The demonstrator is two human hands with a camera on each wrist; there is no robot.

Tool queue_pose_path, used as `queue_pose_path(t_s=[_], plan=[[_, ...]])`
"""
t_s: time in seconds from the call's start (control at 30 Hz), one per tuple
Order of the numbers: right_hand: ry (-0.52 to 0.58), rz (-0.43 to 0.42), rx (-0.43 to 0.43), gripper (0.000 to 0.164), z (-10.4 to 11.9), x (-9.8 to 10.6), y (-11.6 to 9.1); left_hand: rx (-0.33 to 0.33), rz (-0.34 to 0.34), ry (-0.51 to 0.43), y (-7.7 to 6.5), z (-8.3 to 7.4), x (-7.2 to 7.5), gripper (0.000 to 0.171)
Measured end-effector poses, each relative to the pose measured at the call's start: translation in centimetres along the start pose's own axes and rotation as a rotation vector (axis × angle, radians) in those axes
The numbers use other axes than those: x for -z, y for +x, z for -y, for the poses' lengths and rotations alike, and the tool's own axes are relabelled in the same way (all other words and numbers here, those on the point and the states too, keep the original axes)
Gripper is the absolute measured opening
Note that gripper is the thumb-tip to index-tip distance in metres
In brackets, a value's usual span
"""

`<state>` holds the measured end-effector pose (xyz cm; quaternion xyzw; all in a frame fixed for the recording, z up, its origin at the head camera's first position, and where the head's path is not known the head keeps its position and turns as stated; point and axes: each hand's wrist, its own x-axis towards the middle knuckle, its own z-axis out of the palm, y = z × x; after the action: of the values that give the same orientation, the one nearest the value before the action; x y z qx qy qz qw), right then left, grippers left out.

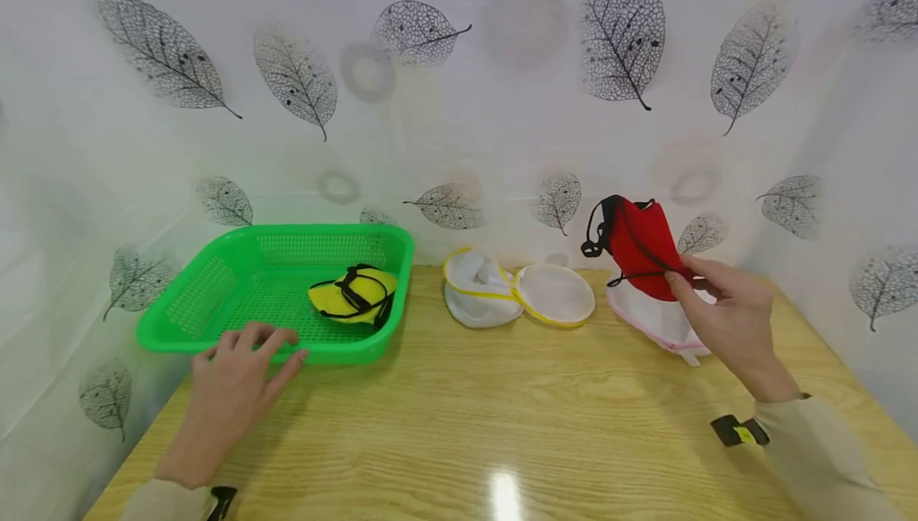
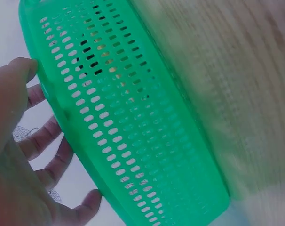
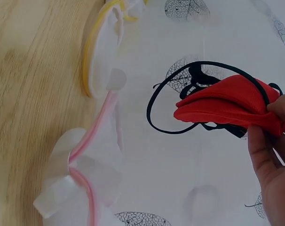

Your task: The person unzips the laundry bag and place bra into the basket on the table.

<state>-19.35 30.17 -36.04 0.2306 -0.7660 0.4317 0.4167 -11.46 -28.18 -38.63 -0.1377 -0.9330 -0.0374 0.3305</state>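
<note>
My right hand [image 1: 733, 310] pinches a red bra [image 1: 640, 254] with thin black straps, held in the air at the right. In the right wrist view the red cups [image 3: 222, 103] lie folded together, and one strap hangs out in a wide loop. My left hand [image 1: 237, 381] rests its fingertips on the near rim of a green plastic basket [image 1: 208, 346]; the left wrist view shows them along the rim. Inside the basket, at its right end, lies a yellow bra [image 1: 358, 295] with black straps.
Right of the basket a white mesh laundry bag with yellow trim [image 1: 482, 310] stands with its round lid [image 1: 555, 295] flipped open to the right. Beyond it, partly behind my right hand, is another white bag with pink trim [image 1: 649, 315]. A leaf-patterned curtain [image 1: 473, 123] backs the wooden table [image 1: 445, 425].
</note>
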Motion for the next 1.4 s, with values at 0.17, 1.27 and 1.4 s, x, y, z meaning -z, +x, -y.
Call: queue_pose_path(t_s=[0.17, 1.27, 1.4], plan=[[-0.024, 0.043, -0.029, 0.031, 0.6, -2.0, 0.6, 0.012, 0.050, 0.026, 0.2, -0.3, 0.0, 0.028], [0.203, 0.182, 0.084, 0.019, 4.3, -14.5, 3.0, 0.104, 0.150, 0.010, 0.4, -1.0, 0.2, 0.032], [0.223, 0.199, 0.099, 0.017, 5.0, -16.0, 3.1, 0.115, 0.165, 0.006, 0.4, -0.9, 0.3, 0.032]])
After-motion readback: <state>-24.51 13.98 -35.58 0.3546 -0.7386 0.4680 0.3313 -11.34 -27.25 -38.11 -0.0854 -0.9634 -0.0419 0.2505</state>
